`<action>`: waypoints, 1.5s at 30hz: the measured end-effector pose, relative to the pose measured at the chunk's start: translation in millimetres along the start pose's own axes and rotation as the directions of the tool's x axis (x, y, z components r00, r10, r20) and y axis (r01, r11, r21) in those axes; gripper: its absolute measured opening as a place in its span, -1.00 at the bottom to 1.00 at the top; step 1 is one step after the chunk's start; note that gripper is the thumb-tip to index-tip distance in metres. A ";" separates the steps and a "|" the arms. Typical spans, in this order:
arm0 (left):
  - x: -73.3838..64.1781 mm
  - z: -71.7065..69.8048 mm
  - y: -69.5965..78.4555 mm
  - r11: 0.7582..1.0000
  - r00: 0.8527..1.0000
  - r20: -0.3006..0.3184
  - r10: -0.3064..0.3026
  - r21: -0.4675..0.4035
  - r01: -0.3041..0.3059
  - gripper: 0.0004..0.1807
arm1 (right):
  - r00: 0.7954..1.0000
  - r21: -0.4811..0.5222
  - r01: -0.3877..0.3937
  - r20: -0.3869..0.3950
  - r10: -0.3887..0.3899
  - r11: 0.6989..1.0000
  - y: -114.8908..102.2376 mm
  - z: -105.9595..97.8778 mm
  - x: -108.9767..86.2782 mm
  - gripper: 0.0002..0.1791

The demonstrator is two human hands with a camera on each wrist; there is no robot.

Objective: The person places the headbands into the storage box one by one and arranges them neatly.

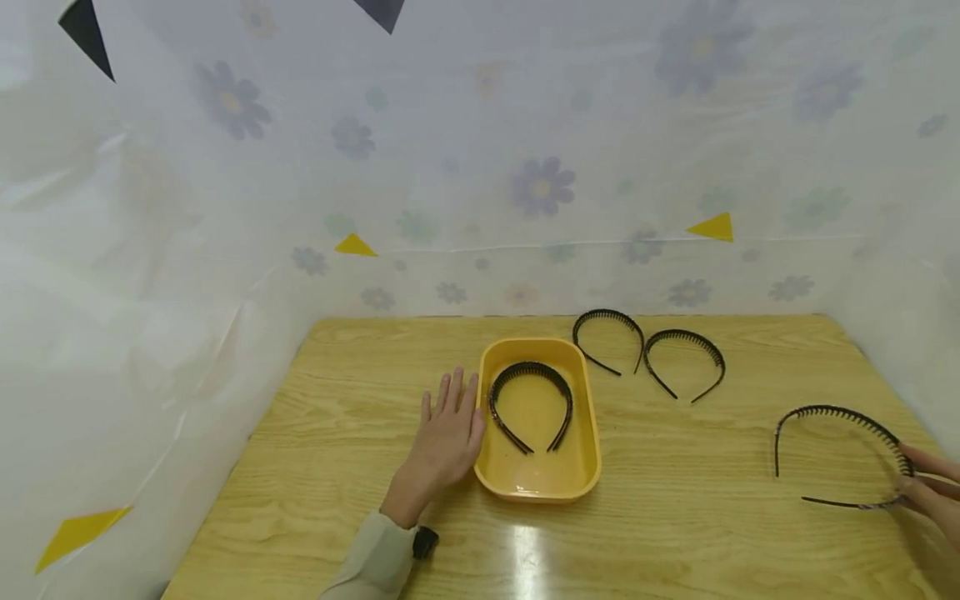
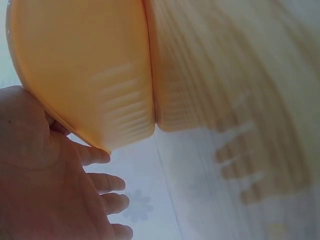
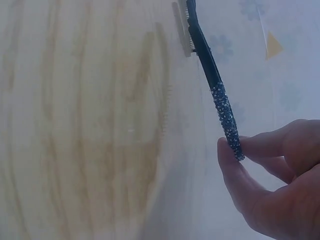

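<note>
My left hand (image 1: pixel 444 437) lies along the left side of a yellow plastic tray (image 1: pixel 591 433), fingers straight, thumb at the rim. From the left wrist, the hand (image 2: pixel 55 185) is seen against the tray's outer wall (image 2: pixel 110 105). Inside the tray lie black toothed headbands (image 1: pixel 531 369), nested together with their doubled ends toward me. At the far right, my right hand (image 1: pixel 933 487) pinches another black toothed headband (image 1: pixel 840 410) by its side, over the table. Close up, thumb and fingertips of the right hand (image 3: pixel 280 175) grip its glittery, stone-covered stretch (image 3: pixel 226 115).
Two more black headbands, one farther back (image 1: pixel 607 313) and one to its right (image 1: pixel 686 335), lie on the wooden table (image 1: pixel 337 375) just right of the tray. A flower-patterned plastic sheet (image 1: pixel 450 192) hangs behind and at both sides of the table.
</note>
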State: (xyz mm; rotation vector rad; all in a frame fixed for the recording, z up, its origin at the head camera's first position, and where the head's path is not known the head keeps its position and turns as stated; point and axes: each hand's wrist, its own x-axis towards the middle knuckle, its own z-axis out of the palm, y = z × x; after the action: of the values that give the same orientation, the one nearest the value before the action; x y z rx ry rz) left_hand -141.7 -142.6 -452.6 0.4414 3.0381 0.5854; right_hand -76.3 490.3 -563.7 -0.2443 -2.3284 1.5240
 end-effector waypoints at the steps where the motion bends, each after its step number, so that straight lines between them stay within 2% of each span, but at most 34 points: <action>1: -0.1 -0.4 0.1 1.000 1.000 0.001 -0.002 0.000 0.002 -0.36 | 1.000 0.011 0.025 0.004 -0.025 1.000 -2.0 0.5 0.7 -0.38; 4: -0.3 -0.9 0.0 1.000 1.000 0.002 -0.003 0.001 0.003 -0.36 | 0.997 0.096 0.067 0.030 -0.071 0.993 -14.3 3.9 3.8 -0.39; 6: -0.3 -1.0 -0.3 1.000 1.000 0.005 -0.005 0.002 0.005 -0.36 | 0.996 0.116 0.080 0.026 -0.083 0.990 -24.7 7.4 4.0 -0.39; 8: -0.1 -0.1 -1.0 1.000 1.000 0.003 -0.003 -0.001 0.003 -0.36 | 0.998 0.183 0.057 0.006 -0.059 0.981 -37.2 12.8 3.7 -0.41; 12: 0.4 0.8 -2.2 1.000 1.000 -0.002 -0.002 -0.009 0.002 -0.36 | 0.999 0.238 0.042 -0.029 -0.036 0.970 -65.1 24.5 1.5 -0.43; 14: 0.5 0.7 -2.6 1.000 1.000 -0.003 -0.004 -0.016 0.004 -0.36 | 0.998 0.308 0.060 -0.015 -0.058 0.949 -78.1 29.8 0.8 -0.43; 19: 0.8 1.5 -3.7 1.000 1.000 -0.007 -0.003 -0.017 0.003 -0.36 | 0.990 0.380 0.102 0.053 -0.132 0.919 -101.4 38.9 -0.6 -0.43; 23: 0.3 2.5 -4.5 1.000 1.000 -0.011 -0.005 -0.014 0.005 -0.36 | 0.988 0.187 0.123 0.071 -0.138 0.975 -110.4 46.9 -1.9 -0.43; 28: 0.1 2.6 -4.4 1.000 1.000 -0.009 -0.005 -0.018 0.005 -0.36 | 0.994 0.021 0.081 0.077 -0.083 0.996 -122.0 56.8 0.3 -0.52; 33: 0.3 2.0 -3.9 1.000 1.000 -0.006 0.003 -0.021 -0.003 -0.35 | 0.997 -0.147 0.064 0.058 -0.056 0.987 -139.6 62.8 1.8 -0.61; 37: 0.7 2.2 -4.0 1.000 1.000 -0.001 0.010 -0.015 -0.010 -0.35 | 0.993 -0.165 0.111 0.060 -0.102 0.980 -151.6 67.6 4.0 -0.60; 40: 1.2 2.4 -3.9 1.000 1.000 0.002 0.014 -0.013 -0.014 -0.35 | 0.993 -0.162 0.113 0.063 -0.104 0.980 -158.8 73.9 4.7 -0.58; 45: 1.8 2.2 -3.3 1.000 1.000 0.001 0.017 -0.011 -0.017 -0.35 | 0.990 -0.253 0.131 0.080 -0.115 0.959 -169.6 87.2 6.6 -0.51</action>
State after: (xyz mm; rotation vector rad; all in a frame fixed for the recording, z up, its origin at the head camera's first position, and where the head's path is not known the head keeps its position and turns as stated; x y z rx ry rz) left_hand -144.2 -144.3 -455.8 0.4683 3.0316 0.6014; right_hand -107.6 349.0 -439.3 -0.1120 -2.5400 1.1867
